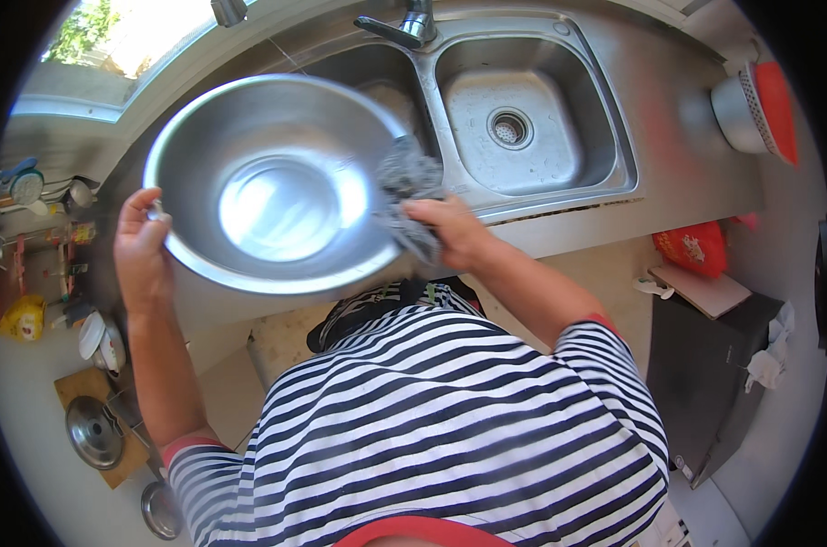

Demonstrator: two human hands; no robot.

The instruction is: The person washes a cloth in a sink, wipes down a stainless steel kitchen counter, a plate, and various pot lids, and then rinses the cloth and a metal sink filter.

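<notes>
A large stainless steel basin (277, 205) is held tilted over the counter's front and the left sink bowl, its inside facing me. My left hand (143, 239) grips its left rim, the thumb pressed on the edge and a small pale bit showing by the fingers. In my right hand (451, 229) is a bunched grey cloth (410, 184), lying against the basin's right rim. The basin looks bare inside, with bright reflections on its bottom. Part of the left sink bowl (386, 82) is hidden behind the basin.
The right sink bowl (516, 123) has a strainer drain. A faucet (413, 27) stands behind both bowls. Stacked pots and a red colander (748, 109) sit at the counter's right end. Utensils (37, 188) hang at left, near white bowls (102, 342) and a pot lid (94, 432).
</notes>
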